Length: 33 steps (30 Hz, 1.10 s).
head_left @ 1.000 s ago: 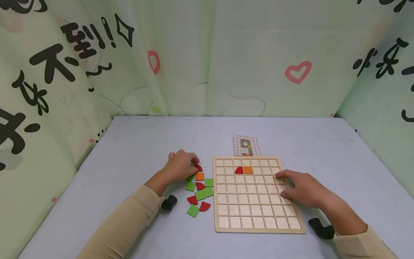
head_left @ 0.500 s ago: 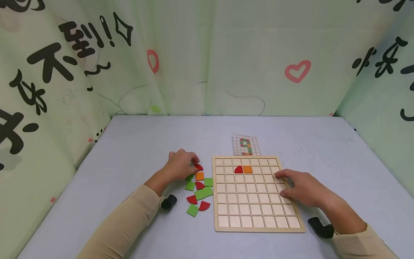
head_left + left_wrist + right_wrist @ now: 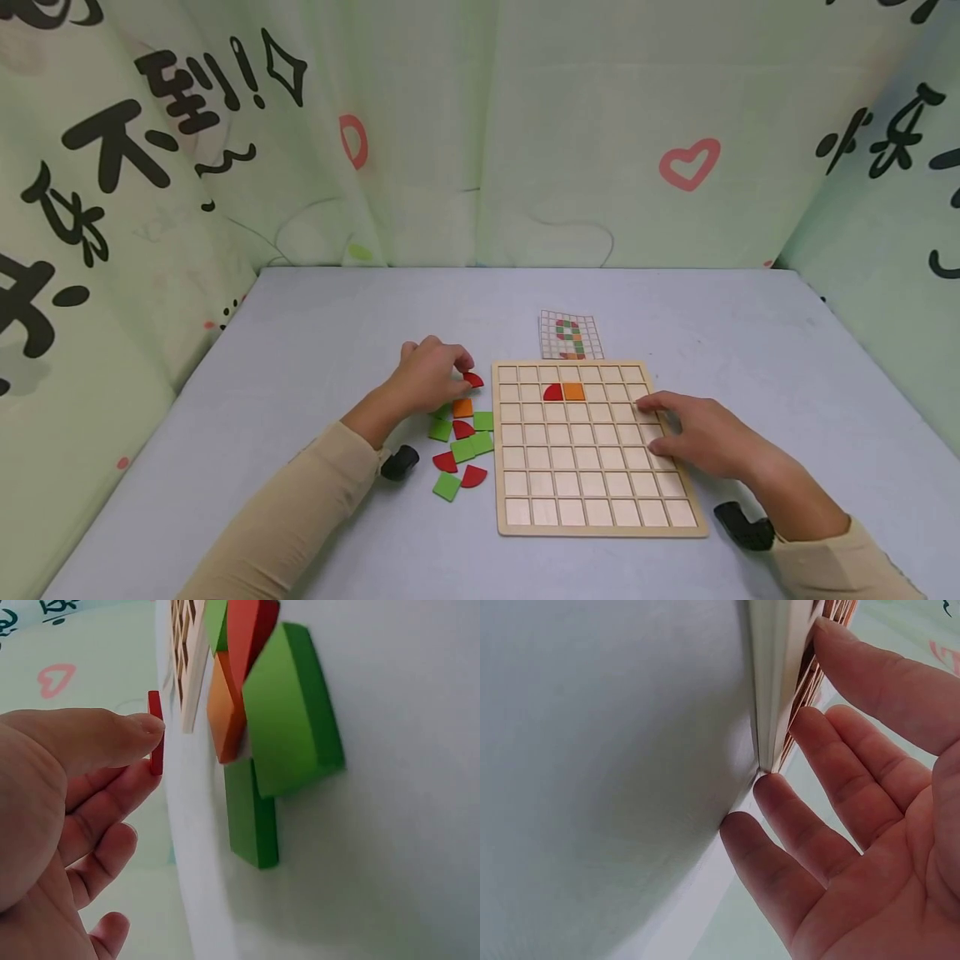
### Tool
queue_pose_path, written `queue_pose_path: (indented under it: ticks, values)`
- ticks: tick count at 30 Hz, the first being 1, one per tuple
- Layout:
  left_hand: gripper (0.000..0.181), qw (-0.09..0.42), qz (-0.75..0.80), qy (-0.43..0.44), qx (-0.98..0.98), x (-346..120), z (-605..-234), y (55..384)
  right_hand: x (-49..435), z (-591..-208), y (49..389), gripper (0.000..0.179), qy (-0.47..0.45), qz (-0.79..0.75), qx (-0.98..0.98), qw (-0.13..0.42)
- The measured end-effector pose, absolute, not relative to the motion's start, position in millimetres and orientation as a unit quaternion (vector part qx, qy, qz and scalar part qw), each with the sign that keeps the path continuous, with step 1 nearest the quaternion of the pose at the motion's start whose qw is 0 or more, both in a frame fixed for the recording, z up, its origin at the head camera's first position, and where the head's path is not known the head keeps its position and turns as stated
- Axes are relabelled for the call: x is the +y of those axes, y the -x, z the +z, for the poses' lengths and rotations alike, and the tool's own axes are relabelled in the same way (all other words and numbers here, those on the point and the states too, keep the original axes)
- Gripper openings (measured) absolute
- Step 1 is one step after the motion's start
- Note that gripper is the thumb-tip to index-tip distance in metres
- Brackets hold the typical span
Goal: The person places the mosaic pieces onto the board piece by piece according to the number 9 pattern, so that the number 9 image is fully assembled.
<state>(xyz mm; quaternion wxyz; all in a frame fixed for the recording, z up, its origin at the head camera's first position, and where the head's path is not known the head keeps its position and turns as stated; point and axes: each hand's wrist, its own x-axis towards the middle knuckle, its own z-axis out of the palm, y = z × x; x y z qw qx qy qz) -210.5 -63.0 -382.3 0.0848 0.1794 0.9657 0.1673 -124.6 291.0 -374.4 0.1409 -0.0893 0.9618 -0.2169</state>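
My left hand [image 3: 427, 379] pinches a red quarter-circle tile [image 3: 473, 380] between thumb and fingers, just left of the board's upper left corner. In the left wrist view the red tile [image 3: 155, 703] stands edge-on at the fingertips, with the other fingers loosely bent. Below that hand lie loose tiles: an orange square [image 3: 462, 408], several green squares [image 3: 447, 487] and red quarter-circles [image 3: 474, 477]. My right hand [image 3: 701, 433] rests on the right side of the wooden grid board [image 3: 600, 532], fingers relaxed. A red quarter-circle [image 3: 552, 392] and an orange square [image 3: 573, 392] sit side by side in the board's second row.
Behind the board lies a gridded pattern card [image 3: 572, 335] with coloured shapes, its lower edge against the board. A white cloth [image 3: 337, 317] covers the table. Printed green curtains [image 3: 570, 133] enclose the back and sides.
My left hand has moved a little right and away from me, carrying the red quarter-circle tile off the group of loose tiles. The right hand stays on the board.
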Motion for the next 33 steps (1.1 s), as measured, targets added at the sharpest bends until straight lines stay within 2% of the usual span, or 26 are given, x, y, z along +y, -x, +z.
queue_pose_path:
  ticks: [33]
  values:
    - [0.024,0.074,0.178,-0.257,0.947,-8.9,-374.4,209.6,289.9,-373.9,125.0,0.055,0.084,-0.216,0.962,0.143]
